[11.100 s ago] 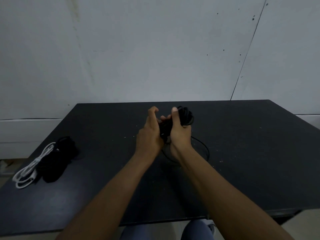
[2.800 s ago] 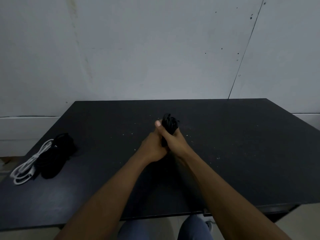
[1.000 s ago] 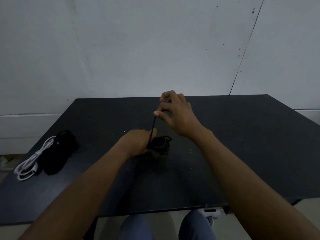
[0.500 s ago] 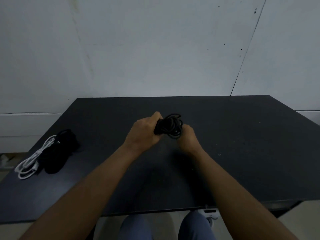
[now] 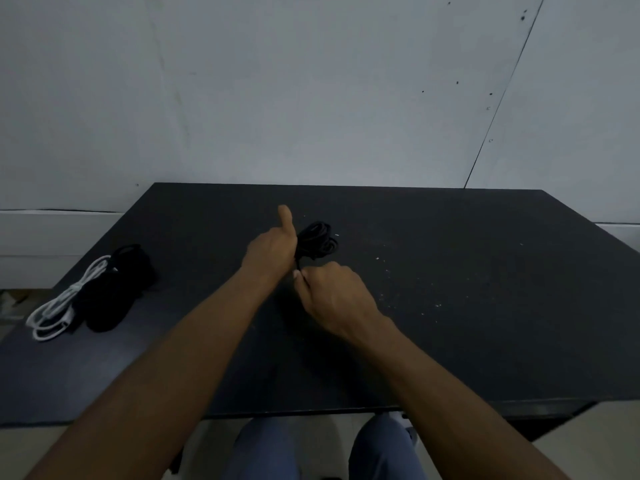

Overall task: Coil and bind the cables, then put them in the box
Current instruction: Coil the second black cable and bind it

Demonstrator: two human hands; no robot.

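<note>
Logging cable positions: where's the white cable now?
Head view: white cable lies coiled at the left edge of the black table, beside a black bundle.

a: what's the l hand [image 5: 273,251] doing?
b: curled round the black cable coil [image 5: 317,242], thumb sticking up, over mid table [image 5: 450,306].
a: r hand [image 5: 334,296]?
b: just beside it, nearer the person, fingertips pinching a black strand off the coil.
a: anything else?
b: white cable [image 5: 55,310] touching a black bundle [image 5: 114,289] at the table's left edge, well apart from the hands. blue trousers [image 5: 263,448] below.
</note>
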